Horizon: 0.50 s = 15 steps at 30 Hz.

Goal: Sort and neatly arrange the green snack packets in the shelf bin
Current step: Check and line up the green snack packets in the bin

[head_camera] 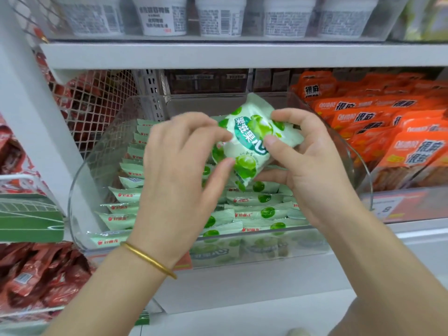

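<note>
A pale green snack packet (252, 139) with green fruit pictures is held tilted above the clear shelf bin (80, 190). My left hand (179, 170) pinches its left edge with thumb and fingertips. My right hand (308, 163) grips its right side, thumb on the front and fingers behind. Below them, several green packets (254, 209) lie in the bin: a row standing on edge along the left (123, 197), and flatter overlapping ones in the middle and right. Part of the pile is hidden behind my hands.
Orange snack packets (388, 132) fill the neighbouring bin on the right. Red packets (36, 275) sit lower left, behind a white wire mesh divider (97, 110). White tubs (164, 15) stand on the shelf above. A price tag (385, 209) is on the shelf edge.
</note>
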Motion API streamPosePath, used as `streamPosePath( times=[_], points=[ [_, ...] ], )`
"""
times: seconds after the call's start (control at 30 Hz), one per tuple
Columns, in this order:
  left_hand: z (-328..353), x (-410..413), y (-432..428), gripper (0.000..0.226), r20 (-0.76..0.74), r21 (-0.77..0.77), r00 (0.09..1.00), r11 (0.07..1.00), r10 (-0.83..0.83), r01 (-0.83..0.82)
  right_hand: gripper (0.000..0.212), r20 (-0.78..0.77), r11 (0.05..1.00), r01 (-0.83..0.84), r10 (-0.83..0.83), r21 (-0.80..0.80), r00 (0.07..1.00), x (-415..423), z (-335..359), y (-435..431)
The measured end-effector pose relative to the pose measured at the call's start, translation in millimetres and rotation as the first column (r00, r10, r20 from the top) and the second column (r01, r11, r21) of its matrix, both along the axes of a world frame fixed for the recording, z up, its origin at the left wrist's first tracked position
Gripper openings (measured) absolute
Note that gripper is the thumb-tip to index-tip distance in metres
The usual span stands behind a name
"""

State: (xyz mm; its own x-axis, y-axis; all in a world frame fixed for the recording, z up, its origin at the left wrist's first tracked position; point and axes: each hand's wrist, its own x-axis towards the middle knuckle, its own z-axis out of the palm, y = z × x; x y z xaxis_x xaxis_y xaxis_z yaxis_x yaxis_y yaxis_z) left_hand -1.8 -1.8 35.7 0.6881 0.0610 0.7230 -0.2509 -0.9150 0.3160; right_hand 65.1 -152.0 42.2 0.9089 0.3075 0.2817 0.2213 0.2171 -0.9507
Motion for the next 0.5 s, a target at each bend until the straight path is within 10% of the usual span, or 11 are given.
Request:
streamPosePath(
  times=[0.27, 0.5],
  points=[
    [-1, 1, -2, 0.038, -0.137, -0.012, 0.991, 1.0, 0.011, -0.013, 0.029, -0.053, 0.994, -0.097, 0.1, 0.052, 0.994, -2, 2, 6],
    [12, -5, 2, 0.018, -0.114, -0.603, 0.977, 0.794, -0.182, 0.077, 0.027, 0.304, 0.958, 0.211, -0.146, -0.194, 0.942, 9, 0, 2]
  ],
)
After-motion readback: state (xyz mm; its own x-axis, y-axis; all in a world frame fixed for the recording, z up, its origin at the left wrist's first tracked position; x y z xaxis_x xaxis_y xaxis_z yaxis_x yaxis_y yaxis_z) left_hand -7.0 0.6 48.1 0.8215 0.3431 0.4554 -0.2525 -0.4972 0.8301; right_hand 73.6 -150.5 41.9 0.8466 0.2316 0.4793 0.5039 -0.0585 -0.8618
